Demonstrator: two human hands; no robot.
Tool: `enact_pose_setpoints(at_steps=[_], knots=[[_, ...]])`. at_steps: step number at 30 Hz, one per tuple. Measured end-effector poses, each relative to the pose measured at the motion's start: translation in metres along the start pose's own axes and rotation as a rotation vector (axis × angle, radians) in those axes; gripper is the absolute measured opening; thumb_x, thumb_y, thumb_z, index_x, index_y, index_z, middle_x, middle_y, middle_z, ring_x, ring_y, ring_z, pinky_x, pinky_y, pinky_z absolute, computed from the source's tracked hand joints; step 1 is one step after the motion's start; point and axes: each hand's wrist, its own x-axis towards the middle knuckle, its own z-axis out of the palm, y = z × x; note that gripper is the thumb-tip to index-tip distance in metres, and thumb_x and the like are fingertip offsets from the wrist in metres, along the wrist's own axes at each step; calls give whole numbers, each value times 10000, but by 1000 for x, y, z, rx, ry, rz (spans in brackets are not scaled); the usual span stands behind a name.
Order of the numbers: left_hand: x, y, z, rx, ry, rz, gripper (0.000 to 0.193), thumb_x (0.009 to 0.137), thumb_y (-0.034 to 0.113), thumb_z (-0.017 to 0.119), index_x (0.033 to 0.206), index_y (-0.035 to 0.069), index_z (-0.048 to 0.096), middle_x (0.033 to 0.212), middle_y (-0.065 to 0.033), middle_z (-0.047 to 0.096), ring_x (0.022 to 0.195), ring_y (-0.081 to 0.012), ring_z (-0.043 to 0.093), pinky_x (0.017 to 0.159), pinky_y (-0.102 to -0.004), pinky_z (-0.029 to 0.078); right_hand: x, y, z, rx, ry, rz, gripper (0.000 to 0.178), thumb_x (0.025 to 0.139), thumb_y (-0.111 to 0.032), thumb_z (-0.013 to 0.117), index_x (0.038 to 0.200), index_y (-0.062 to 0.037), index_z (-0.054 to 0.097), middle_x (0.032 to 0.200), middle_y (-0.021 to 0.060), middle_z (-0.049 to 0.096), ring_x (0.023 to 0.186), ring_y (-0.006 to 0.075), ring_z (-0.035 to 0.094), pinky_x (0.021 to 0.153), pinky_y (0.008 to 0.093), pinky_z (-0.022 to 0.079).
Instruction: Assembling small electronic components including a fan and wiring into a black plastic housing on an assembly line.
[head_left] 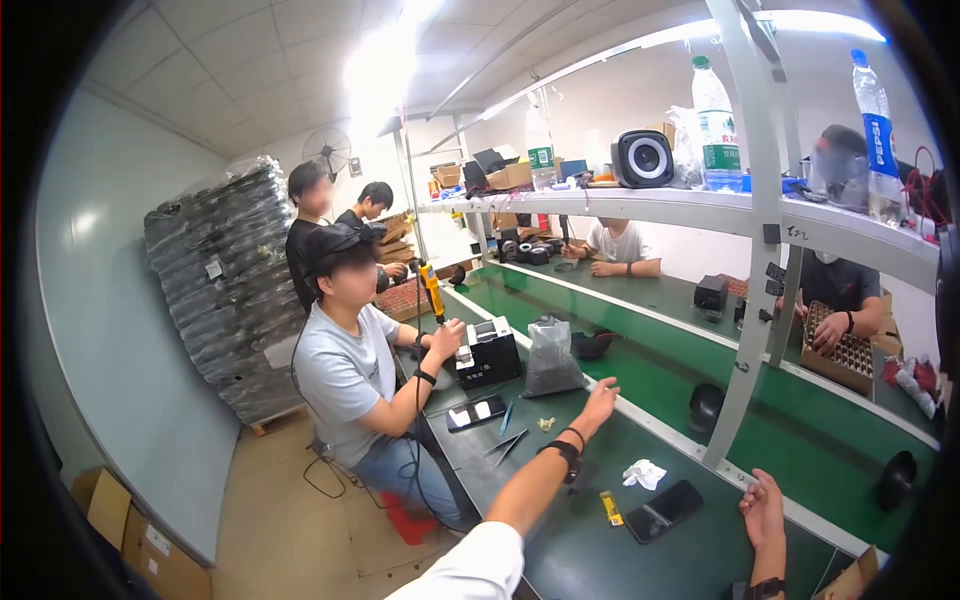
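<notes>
My left hand (600, 402) reaches out over the green bench beside the conveyor's edge, its fingers apart with nothing visible in them. It is nearest to a clear plastic bag (553, 362) of dark contents. My right hand (763, 505) rests near the conveyor rail at the lower right, fingers loosely bent and nothing seen in the palm. Between my arms lie a black phone (663, 512), a small yellow packet (611, 508) and a crumpled white tissue (644, 473). Tweezers (505, 447) and a blue pen-like tool (507, 416) are left of my forearm.
A green conveyor (650, 372) carries black round parts (706, 407). A white post (750, 330) rises beside it, holding a shelf of bottles. At left, a co-worker (350, 350) handles a black box-shaped device (488, 355) under a hanging yellow electric screwdriver (431, 290). Others sit across.
</notes>
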Motion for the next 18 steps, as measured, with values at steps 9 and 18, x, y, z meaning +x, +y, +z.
enact_pose_setpoints(at_steps=[9, 18], knots=[[-140, 131, 37, -726, -313, 45, 577, 1110, 98, 403, 1661, 67, 235, 1659, -281, 335, 1532, -386, 382, 1269, -478, 342, -18, -15, 0, -8, 48, -20, 267, 1024, -227, 626, 1250, -84, 614, 833, 10, 584, 728, 121, 550, 649, 289, 479], [-210, 145, 106, -559, -710, 187, 516, 1145, 255, 439, 1573, -31, 404, 1469, -184, 608, 1416, -257, 539, 1227, -399, 374, -9, -9, 1, 40, -12, 29, 246, 1038, -133, 590, 1271, -58, 601, 849, 34, 606, 750, 147, 588, 684, 310, 513]])
